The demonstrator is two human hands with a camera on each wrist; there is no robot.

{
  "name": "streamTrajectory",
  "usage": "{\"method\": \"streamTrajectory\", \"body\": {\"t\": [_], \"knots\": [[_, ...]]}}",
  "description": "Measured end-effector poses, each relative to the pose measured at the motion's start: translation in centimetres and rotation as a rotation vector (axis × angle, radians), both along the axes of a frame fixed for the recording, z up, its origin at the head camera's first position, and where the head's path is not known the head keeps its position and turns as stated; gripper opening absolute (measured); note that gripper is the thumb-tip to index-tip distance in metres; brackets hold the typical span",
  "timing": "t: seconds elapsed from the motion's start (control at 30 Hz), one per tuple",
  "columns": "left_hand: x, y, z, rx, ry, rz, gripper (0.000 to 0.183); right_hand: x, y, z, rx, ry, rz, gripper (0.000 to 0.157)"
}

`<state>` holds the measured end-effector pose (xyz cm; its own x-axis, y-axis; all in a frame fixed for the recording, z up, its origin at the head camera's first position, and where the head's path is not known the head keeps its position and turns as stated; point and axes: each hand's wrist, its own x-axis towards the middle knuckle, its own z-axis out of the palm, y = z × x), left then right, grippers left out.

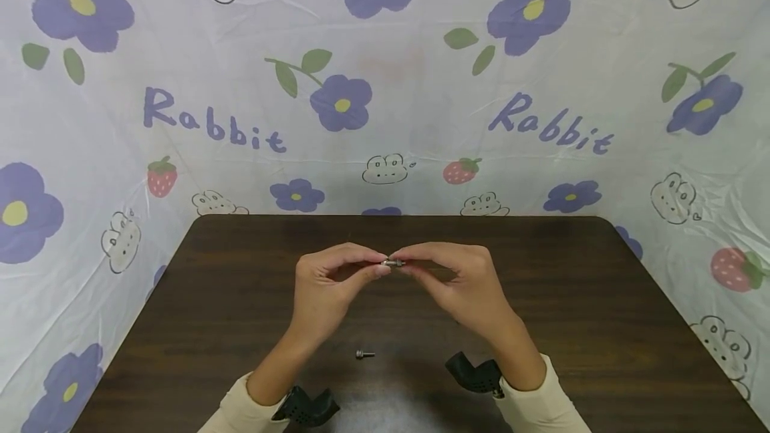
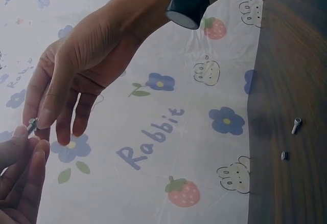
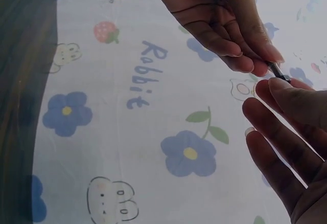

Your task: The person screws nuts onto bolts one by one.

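Rabbit-print cloth [image 1: 421, 65] hangs behind a dk brown tbl [image 1: 198, 313], where L hand [image 1: 325, 282] & R hand [image 1: 472, 279] each pinch one end of a small shiny silvery bolt [image 1: 393, 263], wider at R end, held above tbl in from far edge, w/ a loose screw [image 1: 365, 354] lying farther from that edge & a small nut [image 2: 284, 155] near it, seen only in L wrist view.

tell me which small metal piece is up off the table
The metal piece pinched by the left hand and right hand; the screw and the stubby piece lie on the tabletop.
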<state>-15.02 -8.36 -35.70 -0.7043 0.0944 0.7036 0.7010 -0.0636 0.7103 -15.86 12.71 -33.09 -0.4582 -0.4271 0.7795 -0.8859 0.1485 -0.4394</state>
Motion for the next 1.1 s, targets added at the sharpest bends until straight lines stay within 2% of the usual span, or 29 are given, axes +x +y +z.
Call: {"method": "streamTrajectory", "body": {"t": [0.17,0.33,0.5,0.6,0.7,0.73,0.8,0.87,0.93,1.1], "knots": [[0.0,-0.1,-0.1,0.002,0.005,0.006,0.015,0.0,-0.1,-0.1,0.013,0.0,-0.034,0.024],[0.0,-0.1,0.0,0.001,0.009,0.011,0.014,0.0,-0.6,-0.4,0.021,-0.083,-0.047,0.012],[0.0,0.0,0.1,-0.008,0.008,0.021,0.015,0.4,-0.7,-0.4,0.072,-0.247,-0.099,0.043],[0.0,0.0,0.2,-0.01,0.0,0.027,0.015,0.3,-0.4,-0.3,0.081,-0.295,-0.105,0.041],[0.0,0.0,0.2,-0.01,0.002,0.036,0.014,0.1,0.0,-0.2,0.054,-0.247,-0.085,0.014],[0.0,0.0,0.2,-0.01,0.004,0.038,0.014,0.1,0.1,-0.1,0.044,-0.225,-0.074,0.016],[0.0,-0.1,0.2,-0.012,0.008,0.044,0.013,0.0,0.3,0.0,0.025,-0.184,-0.053,0.036],[0.0,-0.1,0.2,-0.017,0.008,0.051,0.012,0.0,0.4,0.2,0.018,-0.145,-0.044,0.048],[0.0,-0.1,0.2,-0.017,0.004,0.052,0.012,0.0,0.4,0.3,0.004,-0.127,-0.024,0.049],[0.1,-0.1,0.1,-0.016,-0.01,0.038,0.013,0.0,0.3,0.2,-0.015,-0.084,-0.011,0.036]]}}
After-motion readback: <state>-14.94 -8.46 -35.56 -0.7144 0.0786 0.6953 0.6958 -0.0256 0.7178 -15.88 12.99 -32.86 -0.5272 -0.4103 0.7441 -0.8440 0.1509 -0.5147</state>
